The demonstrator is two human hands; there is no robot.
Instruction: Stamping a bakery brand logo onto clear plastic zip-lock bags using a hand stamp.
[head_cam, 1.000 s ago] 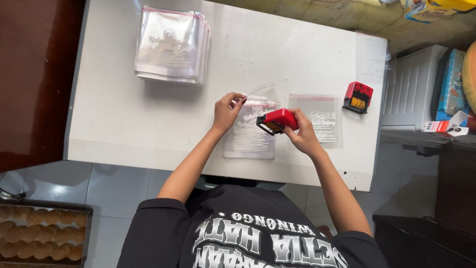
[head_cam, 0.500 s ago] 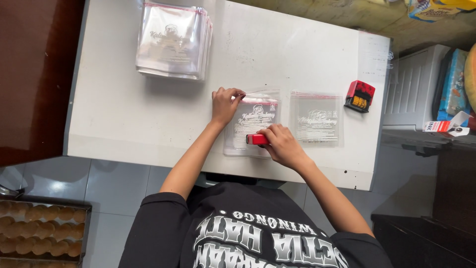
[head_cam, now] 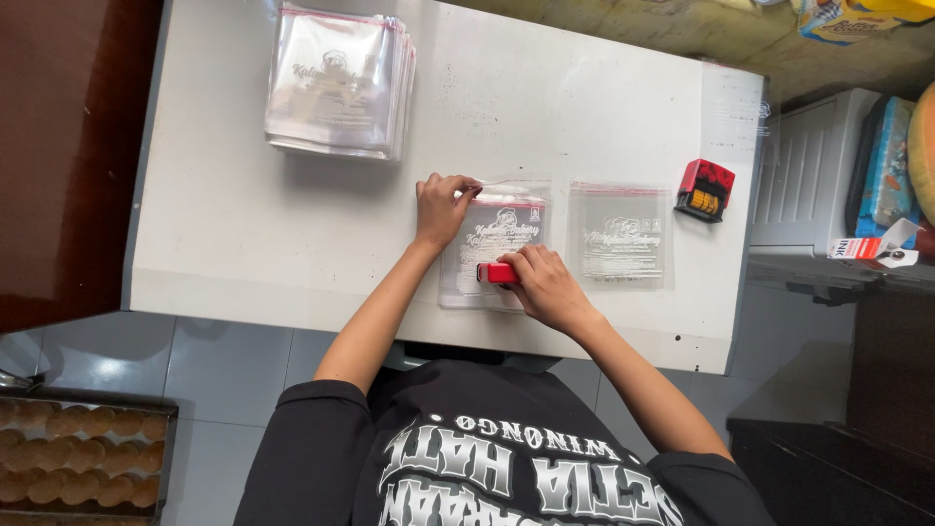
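Note:
My right hand [head_cam: 545, 284] presses a red stamp [head_cam: 496, 274] down onto a clear printed plastic bag [head_cam: 497, 229] lying on the white table [head_cam: 214, 234]. My left hand [head_cam: 441, 206] pins the bag's upper left corner flat with its fingers. A second, similar bag [head_cam: 620, 234] lies just to the right of the first. Further right, near the table's edge, stands another red stamp [head_cam: 704, 190] with nobody touching it.
A thick stack of clear printed bags [head_cam: 336, 83] sits at the table's far left. A white ribbed box [head_cam: 813, 175] and small cartons [head_cam: 877, 248] stand right of the table. A tray of round brown baked goods [head_cam: 68, 458] lies on the floor at lower left.
My right hand brought the red stamp down from above the bag and now presses it on the bag's lower part. My left hand flattened the bag's top corner.

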